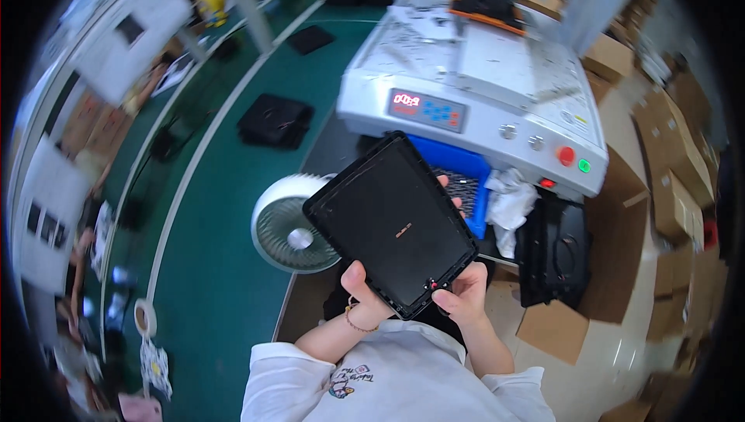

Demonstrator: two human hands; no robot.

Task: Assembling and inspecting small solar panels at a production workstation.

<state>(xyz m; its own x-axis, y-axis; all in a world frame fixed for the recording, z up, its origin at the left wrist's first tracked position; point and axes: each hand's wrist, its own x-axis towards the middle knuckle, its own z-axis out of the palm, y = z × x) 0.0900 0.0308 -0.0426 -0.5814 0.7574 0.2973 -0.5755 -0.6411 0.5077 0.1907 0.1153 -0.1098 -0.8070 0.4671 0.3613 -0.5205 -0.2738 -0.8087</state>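
Note:
I hold a black rectangular plastic panel point(384, 224) with a raised rim, tilted in front of my body. My left hand point(366, 292) grips it, the thumb at its near left edge. Fingertips, seemingly of that same hand, show past the far right edge; its palm is hidden underneath. My right hand point(466, 295) closes on the near right corner, its thumb beside a small red part point(433, 285) on the rim. Behind the panel stand a white round fan point(293, 224) and a blue bin point(477, 160) of small dark pieces.
A white machine point(485, 92) with a lit display and buttons stands ahead. Black cases point(275, 121) lie on the green bench point(221, 267) at left. A white crumpled bag point(510, 203), a black case point(552, 251) and cardboard boxes point(671, 166) are at right.

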